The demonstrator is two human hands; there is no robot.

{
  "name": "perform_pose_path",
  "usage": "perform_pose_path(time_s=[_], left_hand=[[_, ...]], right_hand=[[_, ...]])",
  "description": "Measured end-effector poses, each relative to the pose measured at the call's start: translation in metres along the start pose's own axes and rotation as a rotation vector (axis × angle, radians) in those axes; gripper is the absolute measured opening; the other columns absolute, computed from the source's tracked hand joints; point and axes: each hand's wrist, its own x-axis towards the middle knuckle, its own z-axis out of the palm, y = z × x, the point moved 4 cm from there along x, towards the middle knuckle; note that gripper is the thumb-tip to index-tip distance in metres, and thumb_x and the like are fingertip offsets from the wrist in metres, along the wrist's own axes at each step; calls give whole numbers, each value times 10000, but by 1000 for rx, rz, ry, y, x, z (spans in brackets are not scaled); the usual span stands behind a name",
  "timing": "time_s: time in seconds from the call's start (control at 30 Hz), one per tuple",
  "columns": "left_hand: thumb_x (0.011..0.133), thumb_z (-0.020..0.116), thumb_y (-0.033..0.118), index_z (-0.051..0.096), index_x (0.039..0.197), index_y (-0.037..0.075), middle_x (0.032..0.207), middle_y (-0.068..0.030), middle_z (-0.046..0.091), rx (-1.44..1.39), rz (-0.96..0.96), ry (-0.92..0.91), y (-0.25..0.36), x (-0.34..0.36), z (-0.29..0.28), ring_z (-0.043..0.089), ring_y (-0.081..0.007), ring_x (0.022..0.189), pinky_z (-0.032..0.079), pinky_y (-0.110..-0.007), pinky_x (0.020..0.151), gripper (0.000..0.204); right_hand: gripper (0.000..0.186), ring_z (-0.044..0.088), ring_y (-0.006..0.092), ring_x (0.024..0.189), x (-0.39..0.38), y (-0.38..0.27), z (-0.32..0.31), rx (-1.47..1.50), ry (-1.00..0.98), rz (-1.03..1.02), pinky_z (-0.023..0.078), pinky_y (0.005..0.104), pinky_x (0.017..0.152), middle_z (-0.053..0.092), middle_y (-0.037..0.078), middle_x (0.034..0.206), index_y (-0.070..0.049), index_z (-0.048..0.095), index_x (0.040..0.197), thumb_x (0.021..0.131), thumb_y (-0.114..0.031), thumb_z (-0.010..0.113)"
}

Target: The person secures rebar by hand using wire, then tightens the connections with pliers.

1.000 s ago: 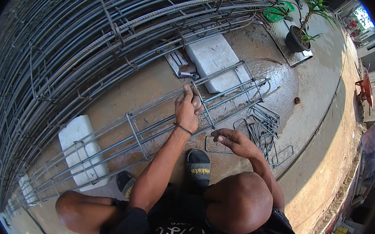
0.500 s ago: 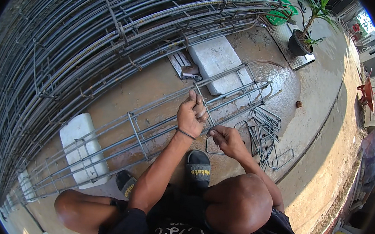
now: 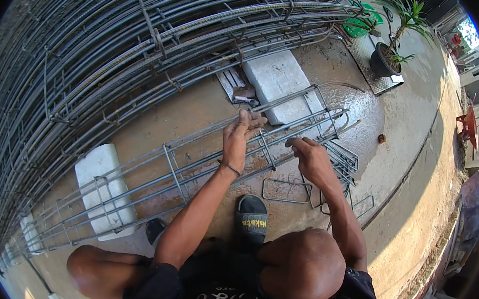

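A long rebar cage (image 3: 152, 164) of thin steel bars and rectangular stirrups runs from the lower left toward the upper right in front of me. My left hand (image 3: 240, 138) is at the cage's far upper bar, its fingers stretched apart. A stirrup (image 3: 267, 150) sits around the bars between my two hands. Over the near bars, right of that stirrup, my right hand (image 3: 312, 163) has its fingers curled together; what they hold, if anything, is hidden. Loose rectangular stirrups (image 3: 287, 191) lie on the floor beneath and beside my right forearm.
Stacked rebar cages (image 3: 146, 39) fill the upper left. White blocks (image 3: 283, 76) lie under the cage, another block (image 3: 98, 165) farther left. A potted plant (image 3: 385, 61) and a green basket (image 3: 359, 26) stand at the upper right. My sandalled foot (image 3: 252, 216) is near the cage.
My left hand has loosened from the stirrup and shifted slightly left, fingers spreading. My right hand has moved up and right, away from the stirrup's lower corner.
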Motion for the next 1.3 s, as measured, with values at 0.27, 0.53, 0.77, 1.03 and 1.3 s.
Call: perform_pose_path(time_s=[0.27, 0.53, 0.77, 1.03, 1.3], left_hand=[[823, 634, 352, 701, 941, 37, 927, -197, 680, 1381, -65, 44, 31, 89, -49, 657, -316, 908, 496, -386, 810, 344], [872, 630, 295, 691, 858, -32, 785, -149, 683, 1129, -473, -44, -1, 106, -63, 655, -201, 663, 510, -315, 605, 332], [884, 614, 108, 648, 857, -66, 750, -140, 671, 663, -216, 82, -6, 106, -63, 647, -168, 630, 511, -255, 554, 179], [921, 561, 115, 628, 850, -90, 744, -139, 660, 681, 35, 93, -7, 94, -54, 642, -170, 630, 538, -271, 582, 227], [939, 528, 128, 610, 855, -93, 731, -157, 648, 720, -33, 155, -14, 107, -53, 649, -196, 602, 542, -282, 556, 250]], right_hand=[[154, 625, 380, 729, 67, 48, -5, -423, -52, 42, 491, 447, 656, 635, 194, 751, -60, 686, 830, 783, -74, 540], [150, 628, 396, 719, 107, 29, 58, -203, 18, -70, 500, 453, 662, 622, 250, 728, -19, 668, 738, 772, -141, 587], [209, 603, 375, 648, 117, 34, 86, -16, 3, 21, 462, 437, 612, 612, 208, 683, -11, 651, 783, 831, -212, 624], [448, 446, 164, 542, 133, 42, 79, 490, -382, 350, 356, 348, 510, 519, 49, 569, 25, 624, 697, 835, -399, 673], [407, 356, 98, 456, 140, 45, 93, 448, -129, 553, 258, 299, 420, 473, 1, 521, -37, 574, 591, 766, -351, 765]])
